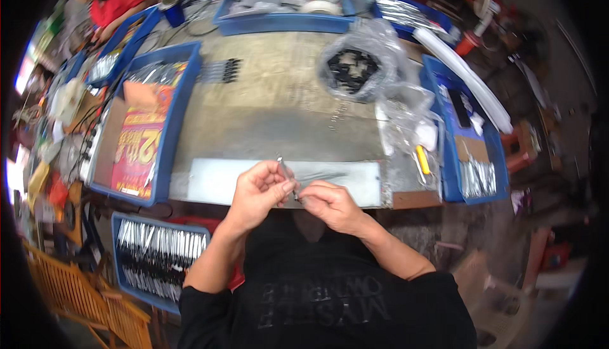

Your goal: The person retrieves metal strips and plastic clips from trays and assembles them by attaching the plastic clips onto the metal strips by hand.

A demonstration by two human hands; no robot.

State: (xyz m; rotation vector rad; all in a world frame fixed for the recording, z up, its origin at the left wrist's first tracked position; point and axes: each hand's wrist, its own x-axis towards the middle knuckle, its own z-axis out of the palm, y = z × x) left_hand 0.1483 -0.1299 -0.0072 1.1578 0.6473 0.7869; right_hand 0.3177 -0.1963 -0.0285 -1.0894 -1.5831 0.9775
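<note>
Over the front edge of the table, my left hand is closed, thumb and fingers pinching a slim silver metal piece that slants down toward the right. My right hand is closed at the lower end of this piece, its thumb and forefinger pressed together; a small dark part shows between the two hands, too small to name. Beneath the hands lies a long white strip. Thin grey pieces rest on the strip just beyond my right hand.
A clear bag of small black parts stands far right, with tiny metal pieces left of it. Black-ended strips lie far left. Blue trays flank the table. A yellow-handled tool lies right. Another person sits far left.
</note>
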